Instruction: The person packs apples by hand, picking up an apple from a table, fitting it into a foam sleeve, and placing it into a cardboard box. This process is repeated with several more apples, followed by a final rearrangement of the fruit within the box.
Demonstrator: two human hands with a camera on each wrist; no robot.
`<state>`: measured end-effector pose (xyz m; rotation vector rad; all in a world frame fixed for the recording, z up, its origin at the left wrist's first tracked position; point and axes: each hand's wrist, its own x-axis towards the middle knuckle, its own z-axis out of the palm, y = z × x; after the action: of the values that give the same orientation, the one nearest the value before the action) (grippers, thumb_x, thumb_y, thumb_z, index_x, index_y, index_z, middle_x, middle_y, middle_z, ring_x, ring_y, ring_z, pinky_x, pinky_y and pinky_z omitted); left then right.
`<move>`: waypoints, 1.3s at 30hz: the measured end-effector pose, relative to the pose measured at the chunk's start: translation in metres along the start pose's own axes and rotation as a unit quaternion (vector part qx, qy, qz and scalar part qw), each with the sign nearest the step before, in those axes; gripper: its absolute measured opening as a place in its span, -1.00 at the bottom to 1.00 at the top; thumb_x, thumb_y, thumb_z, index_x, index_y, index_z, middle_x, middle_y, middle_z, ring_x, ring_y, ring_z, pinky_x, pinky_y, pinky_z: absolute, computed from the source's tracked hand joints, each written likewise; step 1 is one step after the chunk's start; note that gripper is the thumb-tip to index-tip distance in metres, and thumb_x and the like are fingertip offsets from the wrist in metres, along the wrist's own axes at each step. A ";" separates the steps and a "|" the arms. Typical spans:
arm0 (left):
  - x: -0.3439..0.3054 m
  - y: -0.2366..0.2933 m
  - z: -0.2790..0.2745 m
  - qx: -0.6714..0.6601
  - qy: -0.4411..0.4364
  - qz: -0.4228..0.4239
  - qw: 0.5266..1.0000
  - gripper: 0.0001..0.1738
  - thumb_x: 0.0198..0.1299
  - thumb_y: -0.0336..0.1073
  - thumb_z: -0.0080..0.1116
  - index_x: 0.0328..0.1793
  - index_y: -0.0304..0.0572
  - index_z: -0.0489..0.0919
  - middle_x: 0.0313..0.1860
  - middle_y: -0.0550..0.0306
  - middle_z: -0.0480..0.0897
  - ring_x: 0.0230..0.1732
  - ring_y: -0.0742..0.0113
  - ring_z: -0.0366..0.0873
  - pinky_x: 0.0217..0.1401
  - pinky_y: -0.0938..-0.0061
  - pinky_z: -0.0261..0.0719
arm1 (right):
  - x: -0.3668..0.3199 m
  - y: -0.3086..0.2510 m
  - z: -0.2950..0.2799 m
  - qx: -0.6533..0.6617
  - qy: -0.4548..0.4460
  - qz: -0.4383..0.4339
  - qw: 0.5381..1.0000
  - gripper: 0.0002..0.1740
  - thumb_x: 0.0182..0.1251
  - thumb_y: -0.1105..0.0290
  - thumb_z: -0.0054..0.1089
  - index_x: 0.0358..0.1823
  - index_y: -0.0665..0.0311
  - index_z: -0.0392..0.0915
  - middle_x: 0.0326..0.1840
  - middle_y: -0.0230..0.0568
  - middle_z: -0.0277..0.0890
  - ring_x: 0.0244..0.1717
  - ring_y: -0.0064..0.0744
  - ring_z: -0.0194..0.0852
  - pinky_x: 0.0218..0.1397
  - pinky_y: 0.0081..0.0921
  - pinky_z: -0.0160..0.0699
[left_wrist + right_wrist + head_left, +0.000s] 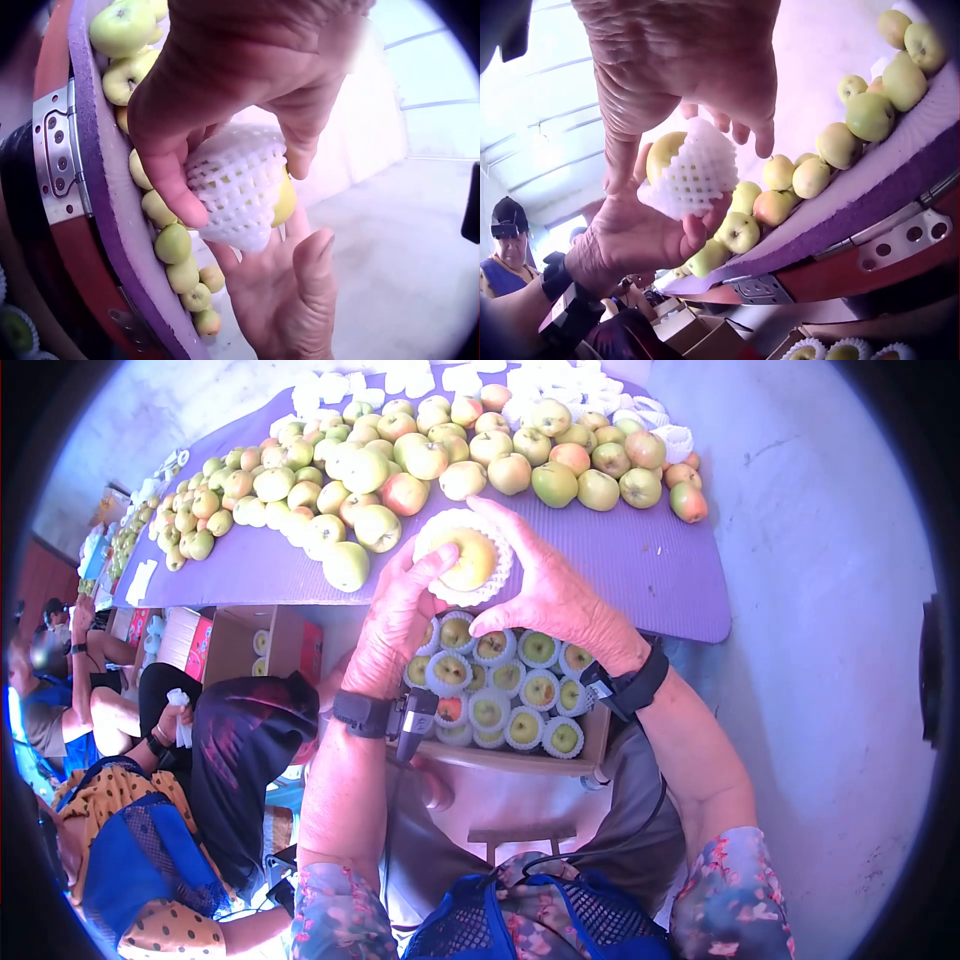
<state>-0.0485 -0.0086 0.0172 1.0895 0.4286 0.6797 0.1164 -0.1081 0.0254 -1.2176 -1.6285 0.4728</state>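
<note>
A yellow-green apple point(472, 563) sits partly inside a white foam net point(503, 582), in front of the apple pile. My left hand point(398, 605) grips it, the thumb lying over the bare top of the fruit. In the left wrist view the fingers curl round the net's mesh point(236, 191), and yellow skin shows at one side. My right hand point(560, 590) is at the other side, thumb and fingers spread apart around the netted apple. The right wrist view shows those fingers loosely extended above the fruit, while the left palm supports it from below.
Many loose apples point(365, 465) lie on a purple mat point(640, 575) over the table, with white foam nets point(570, 385) behind. Below the table edge is a carton point(595, 745) of netted apples. Another person point(150, 840) sits at the left near more boxes point(275, 630).
</note>
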 end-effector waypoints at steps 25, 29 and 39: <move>-0.030 0.012 -0.003 0.213 0.000 -0.019 0.977 -0.24 0.21 0.03 0.32 0.40 -0.29 0.38 0.12 0.07 0.58 0.00 0.39 0.60 -0.10 0.58 0.66 | 0.001 0.015 0.025 -0.079 0.070 -0.147 0.983 -0.15 -0.07 0.32 0.57 0.28 0.27 0.30 0.07 0.08 0.46 0.12 0.10 0.46 0.19 -0.16 0.48; -0.038 -0.004 -0.017 0.119 -0.004 -0.034 0.992 -0.19 0.15 0.01 0.39 0.40 -0.30 0.34 0.11 0.04 0.57 0.04 0.31 0.61 -0.15 0.50 0.68 | -0.003 -0.008 0.024 -0.042 -0.017 -0.064 0.997 -0.19 -0.07 0.32 0.57 0.24 0.25 0.32 0.05 0.06 0.48 0.11 0.10 0.46 0.17 -0.17 0.49; -0.075 -0.022 -0.001 0.228 0.116 0.003 0.967 0.00 0.12 -0.10 0.42 0.55 -0.30 0.08 0.25 -0.16 0.44 0.20 0.12 0.55 0.08 0.28 0.70 | -0.017 0.015 0.052 -0.135 -0.034 -0.157 0.978 -0.03 -0.15 0.41 0.56 0.36 0.23 0.21 -0.05 -0.05 0.43 0.07 0.03 0.43 0.16 -0.20 0.53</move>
<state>-0.0972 -0.0661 -0.0044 1.4501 0.8126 0.7359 0.0776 -0.1043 -0.0163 -1.1167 -1.9507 0.0962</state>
